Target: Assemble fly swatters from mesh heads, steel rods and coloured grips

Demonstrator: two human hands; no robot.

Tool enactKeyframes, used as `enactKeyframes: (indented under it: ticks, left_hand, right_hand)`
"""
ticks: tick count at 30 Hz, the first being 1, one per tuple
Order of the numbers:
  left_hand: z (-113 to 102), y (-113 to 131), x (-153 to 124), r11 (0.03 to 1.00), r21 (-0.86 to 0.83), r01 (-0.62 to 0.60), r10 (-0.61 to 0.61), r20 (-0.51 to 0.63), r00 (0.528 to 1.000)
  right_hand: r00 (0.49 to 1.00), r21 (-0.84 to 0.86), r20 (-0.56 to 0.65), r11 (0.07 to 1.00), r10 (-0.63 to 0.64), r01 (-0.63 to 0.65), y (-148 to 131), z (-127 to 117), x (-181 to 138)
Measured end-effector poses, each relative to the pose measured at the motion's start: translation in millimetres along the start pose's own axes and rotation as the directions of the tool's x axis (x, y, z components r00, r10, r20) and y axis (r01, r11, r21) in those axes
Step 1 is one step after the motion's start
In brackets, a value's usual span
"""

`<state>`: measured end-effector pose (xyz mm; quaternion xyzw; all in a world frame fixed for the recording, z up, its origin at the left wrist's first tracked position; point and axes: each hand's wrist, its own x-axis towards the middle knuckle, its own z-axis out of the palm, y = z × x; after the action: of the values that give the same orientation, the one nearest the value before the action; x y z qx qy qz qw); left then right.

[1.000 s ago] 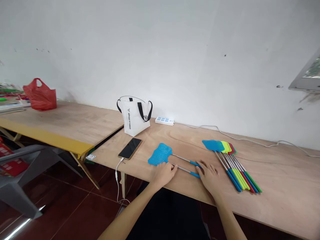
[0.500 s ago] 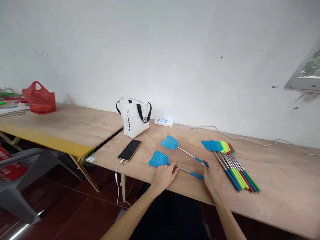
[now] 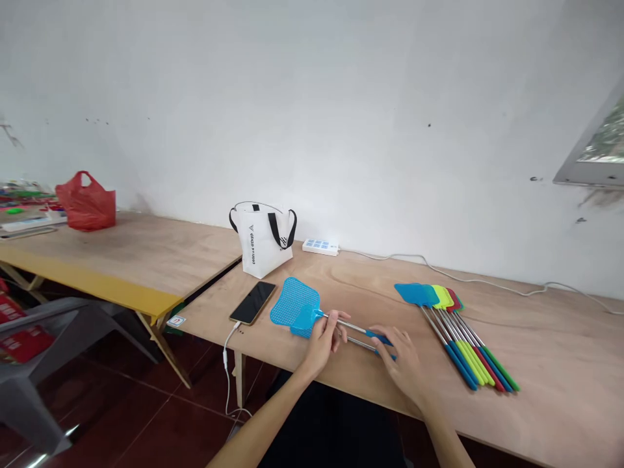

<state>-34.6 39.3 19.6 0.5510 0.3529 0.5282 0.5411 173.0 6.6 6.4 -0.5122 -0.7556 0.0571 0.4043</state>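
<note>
One blue fly swatter [image 3: 294, 301] is tilted up off the table, its mesh head partly over the head of a second blue fly swatter [image 3: 305, 323] beneath it. My left hand [image 3: 322, 342] pinches the upper one's metal rod just below the head. At the other end, my right hand [image 3: 400, 359] has its fingers closed round that swatter's blue handle, next to the lower handle. Whether the right fingers also grip the lower handle is hard to see. To the right lies a fanned row of several fly swatters [image 3: 465, 331] with blue, yellow, red and green handles.
A phone [image 3: 253, 303] on a white cable lies left of the swatters. Behind it stand a white bag [image 3: 263, 250] with black straps and a power strip [image 3: 320, 246], whose cord runs along the wall. A red plastic bag [image 3: 89, 203] sits on the neighbouring table.
The farther blue swatter has been lifted and brought left and nearer, its head now overlapping the other. My left hand has moved from the nearer swatter's rod to this one's.
</note>
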Motion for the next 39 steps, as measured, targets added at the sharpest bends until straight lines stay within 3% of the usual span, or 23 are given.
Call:
enactKeyframes:
  ticks: [4,10,14,17,21,28,34,39]
  left_hand:
    - [15,3,-13,0.999,-0.047,0.010,-0.010,0.011,1.000]
    - [22,7,-15,0.984,-0.177,-0.018,0.009,-0.049,0.999]
    - [-2,32,-4,0.950,-0.285,-0.128,0.076,-0.187,0.979]
    - [-35,58,5,0.898,-0.349,-0.269,0.127,-0.379,0.917]
    - [-60,77,9,0.880,-0.387,-0.276,0.136,-0.352,0.926]
    - [-60,77,7,0.832,-0.493,-0.254,0.094,-0.325,0.941]
    - [-58,83,4,0.805,-0.470,-0.362,0.179,-0.390,0.903]
    - [-55,86,3,0.796,-0.469,-0.383,0.164,-0.441,0.882]
  right_hand:
    - [0.995,-0.101,0.078,0.993,-0.055,0.063,-23,6,1]
    - [0.994,-0.212,0.053,0.972,-0.093,0.103,-37,10,0]
    - [0.993,-0.274,0.019,0.954,-0.118,0.119,-8,-8,2]
    - [0.995,-0.273,-0.011,0.958,-0.096,0.089,33,-27,-1]
    - [0.999,-0.213,-0.051,0.977,-0.003,-0.008,71,-39,-6]
    - [0.992,-0.075,-0.043,0.990,0.117,-0.120,66,-35,-6]
    - [0.985,-0.090,-0.054,0.982,0.162,-0.167,61,-44,-3]
    - [0.990,-0.049,-0.019,0.989,0.141,-0.142,55,-44,-3]
